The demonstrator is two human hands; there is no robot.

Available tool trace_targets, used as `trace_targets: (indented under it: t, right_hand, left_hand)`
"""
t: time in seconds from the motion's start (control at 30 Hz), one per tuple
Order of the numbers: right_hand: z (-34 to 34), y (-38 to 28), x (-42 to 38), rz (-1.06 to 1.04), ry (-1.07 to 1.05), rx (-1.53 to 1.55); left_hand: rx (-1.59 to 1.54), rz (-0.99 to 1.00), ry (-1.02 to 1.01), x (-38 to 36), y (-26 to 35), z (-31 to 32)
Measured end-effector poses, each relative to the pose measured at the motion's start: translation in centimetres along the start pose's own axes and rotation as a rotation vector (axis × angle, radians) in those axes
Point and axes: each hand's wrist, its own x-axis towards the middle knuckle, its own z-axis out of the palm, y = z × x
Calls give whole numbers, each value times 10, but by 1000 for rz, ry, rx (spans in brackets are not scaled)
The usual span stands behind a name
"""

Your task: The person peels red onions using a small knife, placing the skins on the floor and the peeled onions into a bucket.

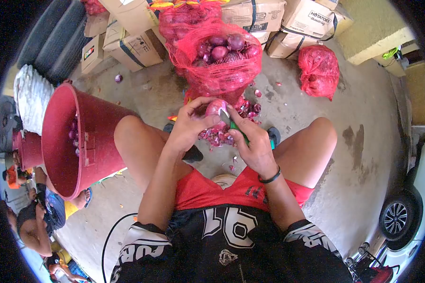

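My left hand (190, 123) is closed around a red onion (215, 108), held up between my knees. A pale patch shows on the onion where the knife (225, 118) blade meets it. My right hand (252, 137) grips the knife by its green handle (239, 132), the thumb close to the onion. Beneath my hands, purple onion skins (217, 137) lie heaped on the floor. Just beyond stands an open red mesh sack (189, 56) full of red onions (219, 53).
At my left a large red tub (61, 141) leans toward me with onions inside. Cardboard boxes (134, 49) and a tied red mesh bag (318, 70) stand farther off. Another person (33, 217) sits at the lower left. A parked car's wheel (396, 216) is at the right.
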Motion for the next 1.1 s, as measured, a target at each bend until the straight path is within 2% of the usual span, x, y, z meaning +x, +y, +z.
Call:
trace_targets:
  t: [0.1, 0.17, 0.27, 0.33, 0.4, 0.5, 0.6, 0.7, 0.9, 0.93, 1.03, 1.1]
  right_hand:
    - [-4, -1, 0, 62, -50, 18]
    - [-4, 3, -1, 32, -61, -25]
    - [4, 17, -3, -83, 34, 69]
    - [5, 16, -2, 75, 18, 405]
    - [-5, 6, -7, 509, -121, 946]
    - [-6, 6, -7, 523, -95, 1058]
    - [-12, 11, 1, 579, 57, 1078]
    - [-12, 14, 4, 490, 21, 970]
    - [-11, 23, 7, 625, 303, 1012]
    - [-9, 29, 6, 650, 304, 907]
    - [-3, 30, 0, 500, 47, 397]
    - [5, 23, -1, 422, 33, 300]
  left_hand:
    - [-42, -24, -24, 0, 1, -2]
    - [-53, -36, -34, -1, 3, -3]
    - [-3, -24, -39, -2, 6, 1]
    - [68, 27, -50, -2, 9, 3]
    - [31, 3, -82, -3, 15, 4]
    - [7, -6, -144, -5, 17, 2]
    - [-62, 6, -227, -5, 15, -6]
    - [-172, 1, -237, -5, 12, -8]
    - [-423, 13, -263, -6, 6, -6]
    - [-474, 18, -261, -5, 4, -4]
    - [-481, 45, -129, 3, -3, 4]
    - [-468, 101, -53, 8, -11, 10]
